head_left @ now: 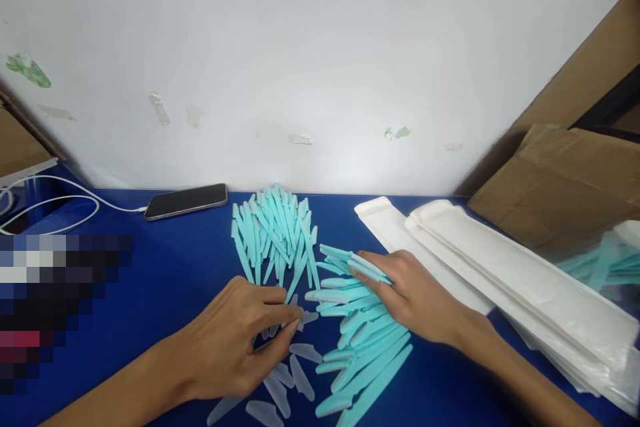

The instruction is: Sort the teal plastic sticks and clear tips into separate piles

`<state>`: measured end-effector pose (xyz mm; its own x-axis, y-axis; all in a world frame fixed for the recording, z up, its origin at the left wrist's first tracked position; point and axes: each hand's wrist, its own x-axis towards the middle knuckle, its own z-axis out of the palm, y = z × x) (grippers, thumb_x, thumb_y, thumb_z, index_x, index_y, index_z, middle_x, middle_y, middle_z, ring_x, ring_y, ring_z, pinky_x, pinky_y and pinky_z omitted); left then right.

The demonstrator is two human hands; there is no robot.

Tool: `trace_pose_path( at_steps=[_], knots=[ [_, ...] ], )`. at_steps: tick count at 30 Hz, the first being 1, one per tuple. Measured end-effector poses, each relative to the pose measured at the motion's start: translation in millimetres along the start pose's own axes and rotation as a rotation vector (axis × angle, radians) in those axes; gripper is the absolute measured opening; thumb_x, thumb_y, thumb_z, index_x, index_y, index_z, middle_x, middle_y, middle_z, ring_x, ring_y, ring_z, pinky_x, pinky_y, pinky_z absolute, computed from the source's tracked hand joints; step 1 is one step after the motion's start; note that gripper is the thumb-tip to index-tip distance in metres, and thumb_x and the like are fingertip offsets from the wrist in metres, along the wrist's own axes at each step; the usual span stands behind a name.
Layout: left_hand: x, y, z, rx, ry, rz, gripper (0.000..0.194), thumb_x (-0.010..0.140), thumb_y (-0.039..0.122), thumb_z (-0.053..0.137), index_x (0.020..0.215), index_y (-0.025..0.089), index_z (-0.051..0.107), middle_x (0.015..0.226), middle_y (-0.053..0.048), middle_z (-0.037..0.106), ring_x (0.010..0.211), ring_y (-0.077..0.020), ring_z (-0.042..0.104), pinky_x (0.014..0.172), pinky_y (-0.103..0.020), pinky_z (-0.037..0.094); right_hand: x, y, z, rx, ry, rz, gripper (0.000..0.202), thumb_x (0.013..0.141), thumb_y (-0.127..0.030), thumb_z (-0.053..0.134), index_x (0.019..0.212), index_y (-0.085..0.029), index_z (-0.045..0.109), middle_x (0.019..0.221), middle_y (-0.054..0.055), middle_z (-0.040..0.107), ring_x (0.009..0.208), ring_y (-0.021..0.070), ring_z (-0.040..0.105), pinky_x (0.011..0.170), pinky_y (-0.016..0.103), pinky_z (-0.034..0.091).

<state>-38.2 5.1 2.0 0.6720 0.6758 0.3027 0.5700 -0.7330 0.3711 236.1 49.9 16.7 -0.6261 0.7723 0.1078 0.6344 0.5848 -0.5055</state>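
My left hand [240, 340] is closed in a pinch over several loose translucent blade caps [303, 377]. One clear cap [309, 319] shows right at its fingertips. My right hand [413, 293] is closed around turquoise eyebrow razors [370, 268], gripped between thumb and fingers and pointing left. Below it, a spread row of turquoise razors [367, 347] lies on the blue table, running toward the front. A second heap of the same razors [273, 230] sits at the middle back, just beyond my left hand.
White padded envelopes [520, 273] are stacked at the right. Behind them stands a cardboard box [565, 193], with more turquoise razors [605, 263] at the far right edge. A phone [187, 201] with a white cable [100, 197] lies at the back left against the white wall [320, 67].
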Motion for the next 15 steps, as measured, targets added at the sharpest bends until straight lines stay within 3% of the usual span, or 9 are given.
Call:
trace_pose_path(
  at_steps=[2,5,7,11,15],
  knots=[
    [-1.5,0.0,-0.9,-0.024,-0.014,-0.068,0.03,0.095,0.021,0.045,0.112,0.021,0.07,0.066,0.001,0.061,0.052,-0.0114,0.054,0.055,-0.027,0.036,0.3,-1.7,3.4,0.02,-0.002,0.024,0.022,0.102,-0.029,0.039,0.082,-0.022,0.048,0.061,-0.005,0.045,0.049,0.013,0.037,0.055,0.03,0.027],
    [-0.4,2.2,-2.4,-0.131,0.082,-0.163,0.033,0.097,0.031,0.045,0.12,0.019,0.065,0.077,-0.002,0.066,0.061,-0.0139,0.059,0.06,-0.027,0.042,-0.8,-3.0,11.3,-0.061,-0.021,0.0,0.012,0.095,-0.018,0.042,0.094,-0.021,0.053,0.069,-0.002,0.058,0.053,0.0151,0.046,0.056,0.03,0.029],
    [2.7,5.6,-1.9,-0.275,0.098,-0.236,0.034,0.097,0.039,0.047,0.115,0.018,0.067,0.07,0.0,0.063,0.055,-0.0119,0.055,0.054,-0.024,0.041,-1.9,-4.9,18.1,-0.133,-0.041,-0.044,0.016,0.089,-0.014,0.044,0.098,-0.021,0.054,0.072,-0.001,0.061,0.054,0.0168,0.049,0.053,0.03,0.027],
    [9.1,13.0,4.7,-0.555,0.003,-0.464,0.036,0.094,0.047,0.055,0.088,0.016,0.072,0.055,0.002,0.057,0.046,-0.0092,0.046,0.045,-0.02,0.035,-2.5,-11.0,31.4,-0.198,-0.024,-0.128,0.033,0.08,-0.008,0.047,0.109,-0.022,0.051,0.078,-0.001,0.067,0.053,0.018,0.054,0.049,0.028,0.025],
    [11.2,14.6,12.5,-0.728,0.053,-0.543,0.038,0.096,0.044,0.052,0.09,0.015,0.076,0.05,0.002,0.053,0.043,-0.0098,0.047,0.045,-0.021,0.039,-2.0,-14.7,38.4,-0.244,0.051,-0.187,0.045,0.073,-0.004,0.049,0.115,-0.021,0.048,0.08,0.0,0.069,0.054,0.0197,0.061,0.047,0.028,0.025]
  ],
)
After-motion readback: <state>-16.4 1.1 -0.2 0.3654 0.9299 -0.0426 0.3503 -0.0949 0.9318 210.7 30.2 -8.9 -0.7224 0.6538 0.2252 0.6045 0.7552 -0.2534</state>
